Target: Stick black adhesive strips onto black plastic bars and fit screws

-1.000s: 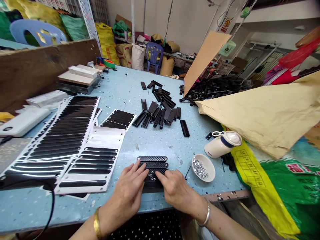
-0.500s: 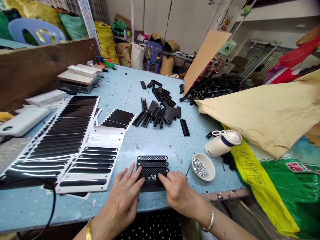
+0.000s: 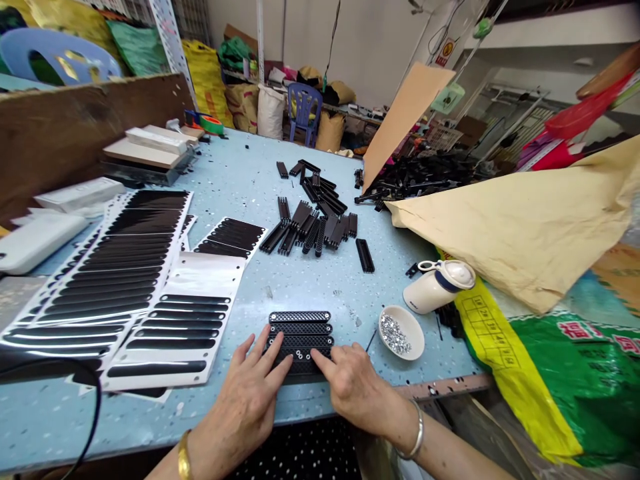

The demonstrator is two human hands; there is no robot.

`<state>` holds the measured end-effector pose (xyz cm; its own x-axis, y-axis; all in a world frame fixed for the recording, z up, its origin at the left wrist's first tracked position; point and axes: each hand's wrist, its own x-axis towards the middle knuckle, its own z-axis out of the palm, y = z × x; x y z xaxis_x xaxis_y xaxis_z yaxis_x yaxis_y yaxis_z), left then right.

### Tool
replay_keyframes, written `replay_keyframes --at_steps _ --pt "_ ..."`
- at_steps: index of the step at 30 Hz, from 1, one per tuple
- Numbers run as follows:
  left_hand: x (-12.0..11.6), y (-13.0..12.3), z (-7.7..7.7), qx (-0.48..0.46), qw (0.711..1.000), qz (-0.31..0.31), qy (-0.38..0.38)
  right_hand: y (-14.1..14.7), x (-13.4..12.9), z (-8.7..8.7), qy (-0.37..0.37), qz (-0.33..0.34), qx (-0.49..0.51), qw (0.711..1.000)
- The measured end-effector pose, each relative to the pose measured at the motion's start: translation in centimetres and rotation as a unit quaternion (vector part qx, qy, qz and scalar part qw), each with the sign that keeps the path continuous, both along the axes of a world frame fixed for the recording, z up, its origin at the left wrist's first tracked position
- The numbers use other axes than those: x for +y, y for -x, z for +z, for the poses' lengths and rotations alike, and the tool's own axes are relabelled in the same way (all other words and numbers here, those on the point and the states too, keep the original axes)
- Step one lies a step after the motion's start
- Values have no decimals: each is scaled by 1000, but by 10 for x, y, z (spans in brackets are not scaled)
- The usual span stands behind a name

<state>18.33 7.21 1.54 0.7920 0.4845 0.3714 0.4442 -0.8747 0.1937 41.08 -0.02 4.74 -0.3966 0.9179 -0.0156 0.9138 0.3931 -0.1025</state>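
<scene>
Two Open Hands on Black Strips

Left hand (image 3: 253, 390), fingers spread, and right hand (image 3: 357, 383), index extended, touch the patterned strips (image 3: 300, 329) near the bench's (image 3: 225, 417) front edge. Bare surface lies beyond. The green-yellow sack (image 3: 555, 380) bears red-and-white characters.

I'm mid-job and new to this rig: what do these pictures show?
No machine here: just a person's bare hands, filmed in every picture from one camera on the head. The left hand spreads its fingers over a row of black strips; the right hand points a finger at them. Neither visibly grips anything. On the blue table lie printed sheets at left, a pile of black pieces farther back, and, at right, a bowl of small silvery parts beside a white bottle.
</scene>
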Motion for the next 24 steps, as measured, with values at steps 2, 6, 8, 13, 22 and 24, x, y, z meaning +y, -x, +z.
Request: replay_keyframes --at_steps 2,6,8,13,22,24 --pt "0 -1 -1 1 1000 2 -1 -7 -6 -6 -11 -14 2 1000" --pt "1 -1 -3 3 1000 -12 -10 -19 -20 -16 -37 -48 15 998" --pt "1 -1 -4 8 1000 -11 -7 -23 -24 -18 -43 -58 19 997" --pt "2 1 -4 23 1000 0 -7 -26 -26 -18 -30 -67 6 997" --pt "4 13 -4 40 999 25 -8 -25 -34 -33 -20 -61 71 995" --pt "5 18 -5 36 999 29 -5 -28 -34 -33 -15 -51 52 997"
